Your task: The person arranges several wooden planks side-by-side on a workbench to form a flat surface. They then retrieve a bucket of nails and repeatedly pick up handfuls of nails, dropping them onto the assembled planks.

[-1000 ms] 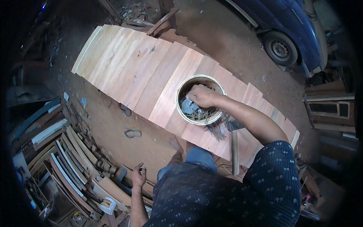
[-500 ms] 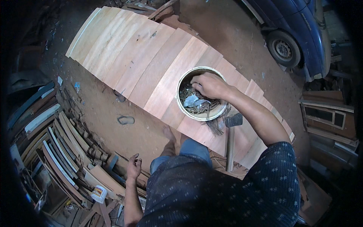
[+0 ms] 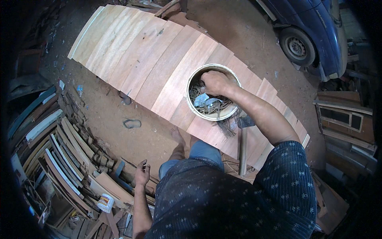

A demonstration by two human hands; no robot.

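My right hand [image 3: 218, 83] reaches down into a round, pale-rimmed bucket [image 3: 191, 109]. Its fingertips are hidden among many thin brownish pieces that look like nails [image 3: 195, 91]. A crumpled bluish-silver scrap [image 3: 201, 100] lies on top of them. The bucket rests on a row of pinkish wooden planks [image 3: 171, 79]. Beside it, partly beneath my right forearm, a hammer [image 3: 243, 147] lies with its dark head toward the bucket. Low at my left side hangs my left hand [image 3: 141, 174], fingers loosely curled and apart, with nothing visible in it.
Curved wooden pieces [image 3: 67, 159] are stacked on the left, with a white tub [image 3: 105, 203] near them. A sandal [image 3: 131, 123] lies on the dirt floor. A blue vehicle [image 3: 306, 36] stands at the far right, above wooden frames [image 3: 346, 119]. Dark bristly strands [image 3: 226, 128] lie by the bucket.
My right hand has shifted slightly up and stays inside the bucket. The view has moved a little. My left hand hangs much as before.
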